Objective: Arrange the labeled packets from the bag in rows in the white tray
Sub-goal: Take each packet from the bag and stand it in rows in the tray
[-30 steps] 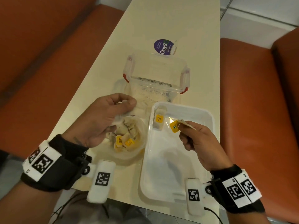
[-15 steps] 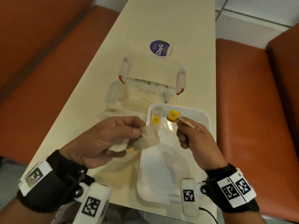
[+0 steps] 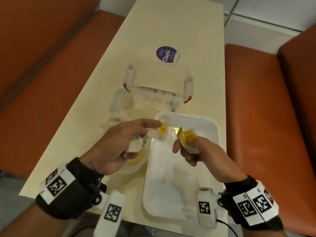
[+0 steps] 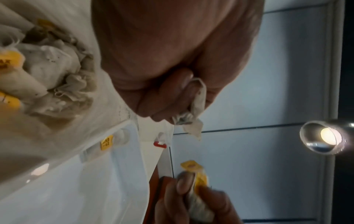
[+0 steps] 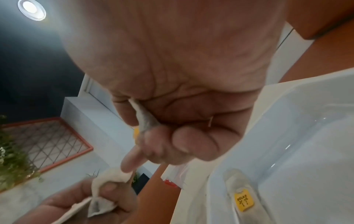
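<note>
One packet (image 3: 163,133) lies in the one white tray (image 3: 215,132). One packet in the left hand (image 3: 119,144), one yellow-labelled packet (image 3: 187,136) in the right hand (image 3: 200,154). One bag (image 3: 135,166), one clear lidded box (image 3: 158,86), one purple sticker (image 3: 166,54).

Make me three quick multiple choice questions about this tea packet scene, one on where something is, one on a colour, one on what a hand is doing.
1. Where does the placed packet lie in the white tray?
A. far left corner
B. near right corner
C. centre

2. What colour is its label?
A. blue
B. yellow
C. green

3. What is the right hand doing?
A. resting flat
B. pinching a packet
C. gripping the clear container

Answers:
1 A, the packet sits by the tray's far left rim.
2 B, the tag reads yellow in head and right wrist views.
3 B, fingers curl round a yellow-tagged packet above the tray.
</note>
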Demonstrator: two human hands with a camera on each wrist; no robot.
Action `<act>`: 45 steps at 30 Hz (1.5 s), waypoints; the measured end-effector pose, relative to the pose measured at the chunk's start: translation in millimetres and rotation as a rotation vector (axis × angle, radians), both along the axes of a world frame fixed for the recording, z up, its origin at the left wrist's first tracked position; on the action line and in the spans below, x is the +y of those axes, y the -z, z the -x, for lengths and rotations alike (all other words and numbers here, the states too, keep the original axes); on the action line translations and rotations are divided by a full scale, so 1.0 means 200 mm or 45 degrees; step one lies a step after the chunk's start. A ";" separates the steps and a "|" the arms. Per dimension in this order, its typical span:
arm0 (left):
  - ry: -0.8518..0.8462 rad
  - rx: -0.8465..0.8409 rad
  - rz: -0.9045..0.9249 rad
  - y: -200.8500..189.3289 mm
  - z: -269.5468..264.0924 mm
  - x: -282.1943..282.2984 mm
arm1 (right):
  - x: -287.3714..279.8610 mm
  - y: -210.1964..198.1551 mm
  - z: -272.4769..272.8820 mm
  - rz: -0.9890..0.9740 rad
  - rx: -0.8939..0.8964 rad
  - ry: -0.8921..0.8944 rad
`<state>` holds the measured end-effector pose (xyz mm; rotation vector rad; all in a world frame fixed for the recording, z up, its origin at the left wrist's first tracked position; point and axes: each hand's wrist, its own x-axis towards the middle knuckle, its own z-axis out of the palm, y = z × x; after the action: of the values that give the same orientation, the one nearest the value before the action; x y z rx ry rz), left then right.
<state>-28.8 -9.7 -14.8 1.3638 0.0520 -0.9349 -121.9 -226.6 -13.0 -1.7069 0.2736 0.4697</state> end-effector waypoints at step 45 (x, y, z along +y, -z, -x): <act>0.179 -0.383 -0.369 0.21 -0.02 -0.18 | -0.06 0.28 -0.08 0.087 -0.005 0.523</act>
<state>-24.9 -45.0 -56.9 1.7839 -0.1448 -0.8511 -105.5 -237.8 -69.9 -1.6619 0.6278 0.1545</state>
